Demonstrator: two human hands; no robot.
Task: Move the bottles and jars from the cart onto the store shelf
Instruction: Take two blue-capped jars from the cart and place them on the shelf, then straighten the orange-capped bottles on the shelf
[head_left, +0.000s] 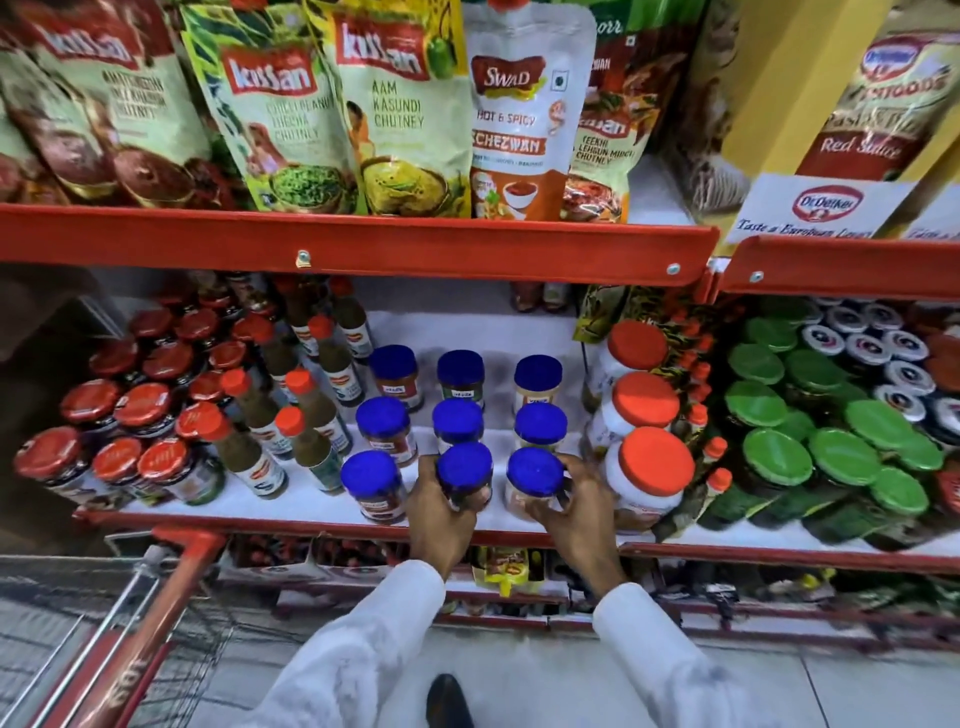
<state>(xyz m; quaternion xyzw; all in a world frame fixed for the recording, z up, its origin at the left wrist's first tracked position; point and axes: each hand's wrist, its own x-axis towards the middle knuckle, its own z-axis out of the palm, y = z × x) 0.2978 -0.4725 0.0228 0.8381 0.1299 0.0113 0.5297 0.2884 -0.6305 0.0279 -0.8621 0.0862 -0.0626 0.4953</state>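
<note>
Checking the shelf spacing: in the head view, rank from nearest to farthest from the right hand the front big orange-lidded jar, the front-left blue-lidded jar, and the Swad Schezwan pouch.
From the right hand:
1. Front big orange-lidded jar, just to its right.
2. Front-left blue-lidded jar, left, beyond the left hand.
3. Swad Schezwan pouch, up on the shelf above.

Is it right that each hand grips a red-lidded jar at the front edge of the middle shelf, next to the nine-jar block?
Not quite. The head view shows both jars have blue lids: the left hand holds one blue-lidded jar and the right hand holds another blue-lidded jar. They are also the front row of the block itself, at the shelf edge.
</note>
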